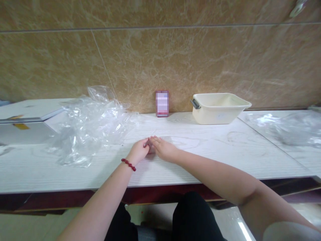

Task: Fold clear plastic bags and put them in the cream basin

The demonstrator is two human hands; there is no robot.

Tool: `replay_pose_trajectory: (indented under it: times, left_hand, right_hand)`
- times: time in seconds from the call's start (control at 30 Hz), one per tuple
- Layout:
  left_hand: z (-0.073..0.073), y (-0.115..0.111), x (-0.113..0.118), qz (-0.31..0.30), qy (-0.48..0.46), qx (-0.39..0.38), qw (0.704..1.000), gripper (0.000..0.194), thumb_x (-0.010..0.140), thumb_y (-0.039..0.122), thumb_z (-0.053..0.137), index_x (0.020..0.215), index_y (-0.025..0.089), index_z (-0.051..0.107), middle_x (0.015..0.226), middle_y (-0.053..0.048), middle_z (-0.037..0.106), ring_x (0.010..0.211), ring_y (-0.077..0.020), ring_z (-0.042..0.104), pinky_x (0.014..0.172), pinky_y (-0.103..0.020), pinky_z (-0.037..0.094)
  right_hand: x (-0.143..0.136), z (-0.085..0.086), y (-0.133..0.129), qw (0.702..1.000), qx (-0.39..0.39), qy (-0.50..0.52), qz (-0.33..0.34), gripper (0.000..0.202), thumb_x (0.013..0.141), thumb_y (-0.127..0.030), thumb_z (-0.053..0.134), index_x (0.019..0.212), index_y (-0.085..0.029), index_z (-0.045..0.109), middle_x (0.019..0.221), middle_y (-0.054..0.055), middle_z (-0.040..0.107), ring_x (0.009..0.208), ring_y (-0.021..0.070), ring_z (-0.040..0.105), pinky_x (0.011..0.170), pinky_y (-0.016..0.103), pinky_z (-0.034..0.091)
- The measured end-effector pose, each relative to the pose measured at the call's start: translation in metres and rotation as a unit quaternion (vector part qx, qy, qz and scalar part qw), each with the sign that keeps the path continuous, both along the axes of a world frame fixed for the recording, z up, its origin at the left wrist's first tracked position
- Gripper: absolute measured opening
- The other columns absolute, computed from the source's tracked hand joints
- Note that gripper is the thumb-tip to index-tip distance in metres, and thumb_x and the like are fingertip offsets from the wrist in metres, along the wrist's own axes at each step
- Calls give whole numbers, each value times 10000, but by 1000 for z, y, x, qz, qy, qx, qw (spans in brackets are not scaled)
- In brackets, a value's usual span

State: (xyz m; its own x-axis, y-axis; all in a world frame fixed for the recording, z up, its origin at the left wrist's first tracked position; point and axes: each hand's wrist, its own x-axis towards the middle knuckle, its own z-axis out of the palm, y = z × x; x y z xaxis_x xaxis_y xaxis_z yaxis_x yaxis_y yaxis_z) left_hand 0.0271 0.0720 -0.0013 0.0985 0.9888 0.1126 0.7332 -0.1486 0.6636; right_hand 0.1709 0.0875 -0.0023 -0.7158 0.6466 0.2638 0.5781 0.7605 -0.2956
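Observation:
My left hand (139,150), with a dark red bead bracelet (128,164) at the wrist, is closed in a pinch near the middle of the white wood-grain table (200,157). Against its fingertips lies my right hand (162,148), palm down, fingers stretched and held together. A small piece of clear plastic (167,138) shows just behind the right hand's fingers. Whatever is between the hands is mostly hidden and too small to name.
Crumpled clear plastic bags (92,124) are heaped at the left, beside a white box (25,132). A pink-edged card (162,103) leans on the wall. A cream bin (215,115) stands right of it. More clear plastic (296,129) lies far right.

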Motion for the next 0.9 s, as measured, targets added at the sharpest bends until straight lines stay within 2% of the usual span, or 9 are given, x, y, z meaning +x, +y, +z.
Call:
replay_pose_trajectory:
  times: [0.1, 0.27, 0.43, 0.57, 0.77, 0.9]
  left_hand:
    - [-5, 3, -1, 15, -32, 1, 999, 402, 693, 174, 401, 1076, 151, 517, 1026, -79, 580, 835, -164, 558, 729, -241, 404]
    - [-8, 5, -3, 35, -87, -62, 994, 462, 679, 189, 434, 1137, 140, 466, 972, -87, 603, 670, -142, 586, 606, -222, 432]
    - [0, 1, 0, 60, -93, -102, 989, 523, 651, 196, 471, 1165, 108, 432, 816, -76, 640, 548, -125, 559, 539, -215, 417]
    - [3, -1, -2, 57, -99, -90, 989, 563, 614, 221, 529, 1158, 111, 441, 750, -58, 643, 534, -127, 541, 533, -218, 409]
    - [-6, 2, -10, 41, -136, -96, 985, 629, 595, 232, 563, 1192, 133, 393, 938, -75, 608, 636, -132, 558, 608, -224, 421]
    - [-8, 1, -11, 40, -150, -94, 983, 645, 576, 239, 591, 1185, 139, 402, 985, -68, 591, 728, -150, 565, 655, -231, 423]
  right_hand:
    - [-1, -3, 2, 999, 1, -48, -7, 435, 827, -213, 249, 1211, -22, 320, 1263, 162, 318, 1180, 226, 254, 954, 390, 235]
    - [6, 1, 1, 995, -17, -87, -35, 506, 828, -331, 224, 1254, -60, 266, 1303, 121, 255, 1201, 235, 198, 971, 417, 162]
    - [14, 6, 1, 988, -61, -120, -69, 569, 812, -438, 180, 1283, -120, 213, 1339, 87, 165, 1221, 248, 108, 971, 433, 100]
    - [22, 8, 4, 979, -98, -139, -111, 607, 790, -517, 144, 1297, -185, 161, 1355, 65, 100, 1227, 253, 50, 963, 453, 57]
    - [29, 7, 8, 962, -131, -165, -175, 631, 773, -551, 122, 1303, -208, 98, 1360, 43, 34, 1231, 242, 15, 914, 543, -24]
    - [36, 6, 20, 949, -122, -139, -257, 651, 765, -548, 190, 1284, -155, 202, 1352, 84, 104, 1225, 275, 19, 899, 560, -47]
